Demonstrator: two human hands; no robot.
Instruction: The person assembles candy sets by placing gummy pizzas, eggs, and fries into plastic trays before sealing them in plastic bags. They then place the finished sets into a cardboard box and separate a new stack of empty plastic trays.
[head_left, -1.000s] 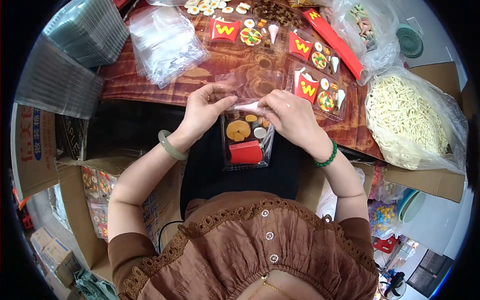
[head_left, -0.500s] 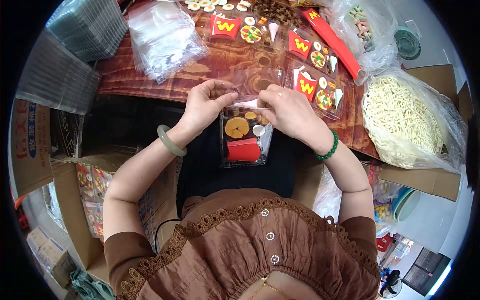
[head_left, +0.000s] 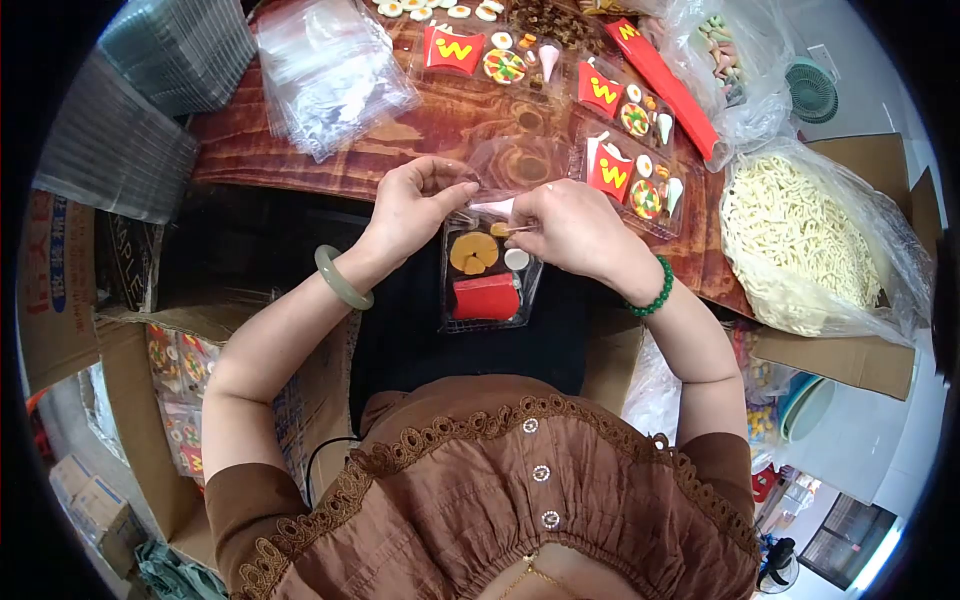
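Observation:
A clear plastic bag (head_left: 531, 287) hangs upright over my lap with a compartment tray inside. Through it show a red fries box (head_left: 486, 297), an orange-brown disc (head_left: 474, 253), a white round piece (head_left: 516, 259) and part of a pale pink cone (head_left: 492, 208). My left hand (head_left: 421, 208) pinches the bag's upper left edge between thumb and fingers. At its upper right edge my right hand (head_left: 577, 228) is closed on the film, fingers curled in. The bag's flap stands up between the hands, over the table's edge.
Filled trays (head_left: 612, 178) lie on the wooden table (head_left: 365, 145) at right and back. A stack of flat clear bags (head_left: 325, 75) and nested clear trays (head_left: 180, 50) are at left. A bag of cream-coloured strips (head_left: 800, 235) stands at right; an open carton (head_left: 165, 430) is below left.
My right hand has shifted slightly down and right along the bag's top edge, fingers more curled. The left hand keeps its pinch in nearly the same place.

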